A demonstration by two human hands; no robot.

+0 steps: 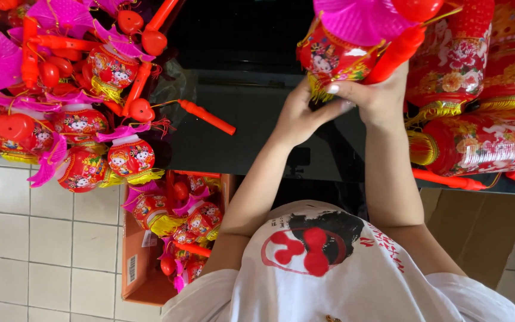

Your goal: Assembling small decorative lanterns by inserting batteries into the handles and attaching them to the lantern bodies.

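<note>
Both hands meet at one red lantern (329, 59) that is held up over a dark table (251, 125). The lantern lies just beyond the fingertips, further from the body than the hands. Its gold fringe (317, 89) hangs at the end near the fingers.

The left hand (299, 116) comes from below and from the left side. Its fingers are bent together and press on the fringe end of the lantern, so they are closed on it, not spread. The right hand (379, 98) is just beside it, on the right. Its fingers (344, 88) point to the left, across the lantern's near end, and they pinch there; one pale nail shows. The two hands touch each other or nearly touch; I cannot tell which.

A red stick (396, 56) passes beside the right hand, touching the back of its fingers, and goes up and to the right. This is the long axis here: it leans away from the fingers toward the top right. Above the lantern sits a pink fan-like top (359, 21).

Both hands are equally near to the lantern's end; the right hand is nearer to the stick.

To the right of the right hand, bigger red lanterns (478, 143) lie on their sides. Well apart to the left of the left hand is a pile of small lanterns (78, 119), and one loose red stick (207, 117) lies between the pile and the hands. Below the pile, an orange box (132, 280) with more lanterns stands on the tiled floor (43, 238).
</note>
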